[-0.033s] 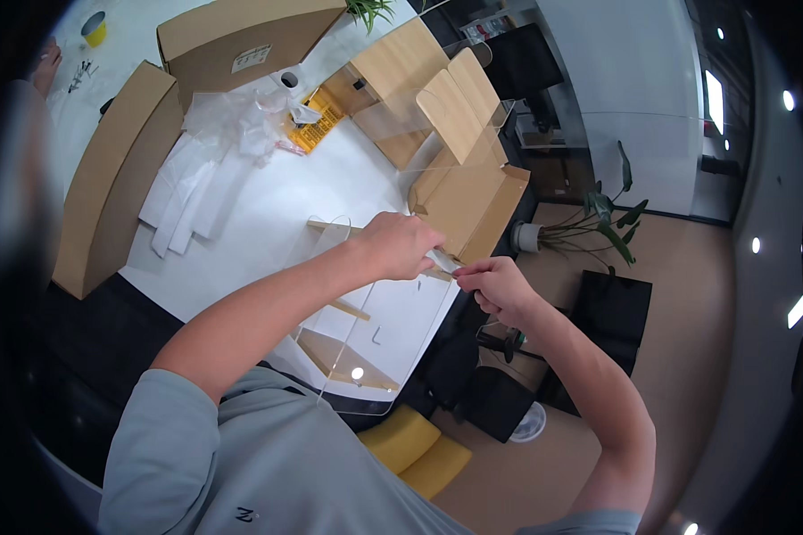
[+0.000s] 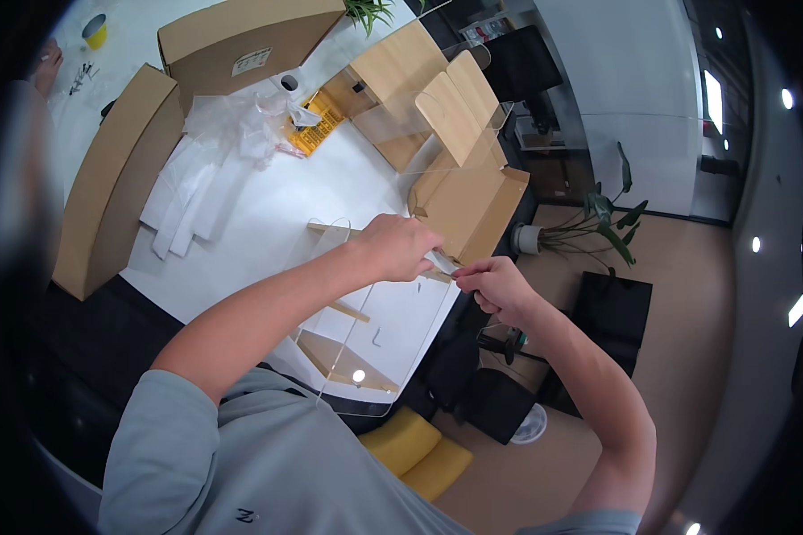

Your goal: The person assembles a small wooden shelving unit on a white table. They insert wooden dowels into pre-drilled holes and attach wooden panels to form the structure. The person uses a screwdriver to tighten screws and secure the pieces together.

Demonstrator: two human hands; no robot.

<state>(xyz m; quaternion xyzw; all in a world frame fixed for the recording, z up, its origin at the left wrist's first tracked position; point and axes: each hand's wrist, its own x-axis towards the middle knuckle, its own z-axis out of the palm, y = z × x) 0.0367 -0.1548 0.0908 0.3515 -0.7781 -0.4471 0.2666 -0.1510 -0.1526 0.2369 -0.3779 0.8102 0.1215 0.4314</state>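
Note:
Between my two hands is a small whitish strip (image 2: 442, 262), thin and slightly crumpled, perhaps plastic or paper; its exact kind is unclear. My left hand (image 2: 400, 247) is closed around its left end, the fingers partly hidden behind the back of the hand. With thumb and fingers pinched together, my right hand (image 2: 498, 287) grips its right end. Below my left forearm stands a clear see-through panel (image 2: 359, 334) joined to pale wooden strips (image 2: 351, 311), partly covered by the arm. A small hex key (image 2: 377, 337) lies on the white table (image 2: 339, 183).
Cardboard boxes (image 2: 120, 183) stand at the left and back, beside clear plastic wrapping (image 2: 232, 134). An orange-yellow packet (image 2: 317, 123) lies near a wooden cabinet (image 2: 400, 62). An open carton (image 2: 468, 201) sits at the table's right edge. Black chairs (image 2: 495, 406) and a potted plant (image 2: 526, 238) are beyond.

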